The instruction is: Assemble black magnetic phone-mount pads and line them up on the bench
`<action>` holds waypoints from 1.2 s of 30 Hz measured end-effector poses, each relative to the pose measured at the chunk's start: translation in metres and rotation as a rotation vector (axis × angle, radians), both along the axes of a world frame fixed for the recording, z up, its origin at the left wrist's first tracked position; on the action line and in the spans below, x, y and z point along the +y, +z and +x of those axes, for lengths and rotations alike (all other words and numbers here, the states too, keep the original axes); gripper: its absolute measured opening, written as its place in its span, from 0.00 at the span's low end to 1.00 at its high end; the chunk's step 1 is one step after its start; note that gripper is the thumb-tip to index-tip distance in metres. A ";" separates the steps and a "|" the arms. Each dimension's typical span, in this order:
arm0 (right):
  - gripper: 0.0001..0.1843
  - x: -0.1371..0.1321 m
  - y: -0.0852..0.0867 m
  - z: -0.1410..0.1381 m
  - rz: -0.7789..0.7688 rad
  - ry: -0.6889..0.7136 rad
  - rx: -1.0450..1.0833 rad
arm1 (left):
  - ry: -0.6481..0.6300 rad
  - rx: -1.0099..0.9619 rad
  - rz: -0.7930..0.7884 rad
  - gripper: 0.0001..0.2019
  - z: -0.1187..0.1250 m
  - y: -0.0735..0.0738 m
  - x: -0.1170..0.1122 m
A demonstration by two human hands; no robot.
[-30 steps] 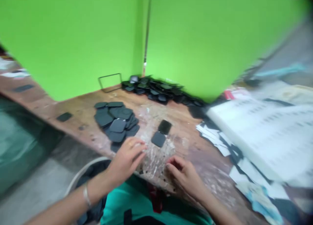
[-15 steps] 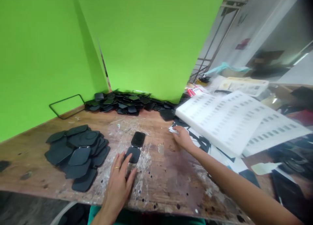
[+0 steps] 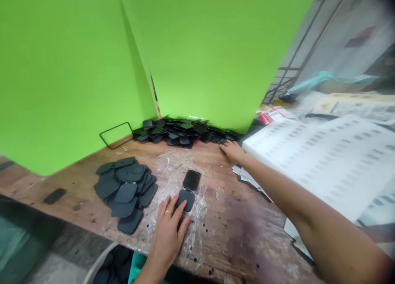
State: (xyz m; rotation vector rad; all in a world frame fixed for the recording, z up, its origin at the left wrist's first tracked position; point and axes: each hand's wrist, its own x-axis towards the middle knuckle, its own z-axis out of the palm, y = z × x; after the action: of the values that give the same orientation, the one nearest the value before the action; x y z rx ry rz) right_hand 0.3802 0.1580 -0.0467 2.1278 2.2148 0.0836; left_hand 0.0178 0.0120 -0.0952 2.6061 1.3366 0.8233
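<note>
A black hinged two-panel piece (image 3: pixel 191 180) lies unfolded on the wooden table, its upper panel glossier than the lower one. My left hand (image 3: pixel 169 226), with a ring on one finger, rests flat beside it, fingers spread; a fingertip touches the lower panel. My right hand (image 3: pixel 233 150) reaches out to the right end of a long heap of black flat pieces (image 3: pixel 175 132) along the green wall. Its fingers are stretched out, and I see nothing held in them. Left of my left hand is a loose pile of similar black pieces (image 3: pixel 128 189).
A thick white printed sheet stack (image 3: pixel 308 160) sits at the right, with white and dark cards (image 3: pixel 247 175) beside it. A thin black frame (image 3: pixel 115 135) leans on the green wall (image 3: pixel 197 54). A bin of black pieces (image 3: pixel 112 265) stands below the table's front edge.
My right hand has left the white cards and moved away from me to the black heap. My left hand stays by the hinged piece. The view has turned left.
</note>
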 end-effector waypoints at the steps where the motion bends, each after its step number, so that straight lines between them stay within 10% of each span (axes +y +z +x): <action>1: 0.25 0.001 0.002 -0.001 -0.015 0.020 -0.016 | 0.004 -0.005 -0.004 0.18 0.000 0.001 -0.001; 13: 0.14 -0.050 0.052 -0.054 0.264 0.117 0.147 | 0.023 -0.046 -0.072 0.19 0.000 0.003 -0.005; 17: 0.06 -0.090 0.057 -0.054 0.413 -0.124 0.916 | 0.016 -0.040 -0.098 0.28 0.002 0.004 -0.002; 21: 0.07 -0.118 0.047 -0.050 0.031 -0.437 1.518 | -0.021 0.014 -0.096 0.30 0.014 0.012 0.016; 29: 0.03 -0.148 0.011 -0.090 -0.275 -0.390 1.328 | -0.077 0.167 -0.059 0.19 0.019 0.011 0.014; 36: 0.11 -0.135 0.013 -0.118 -0.131 -0.159 0.731 | -0.101 0.066 0.074 0.17 -0.001 0.012 -0.012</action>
State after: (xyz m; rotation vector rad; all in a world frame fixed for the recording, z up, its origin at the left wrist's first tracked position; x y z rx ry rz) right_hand 0.2620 0.0229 -0.0332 2.5122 2.2398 -0.9622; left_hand 0.0167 0.0000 -0.0834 2.7543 1.1999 0.7932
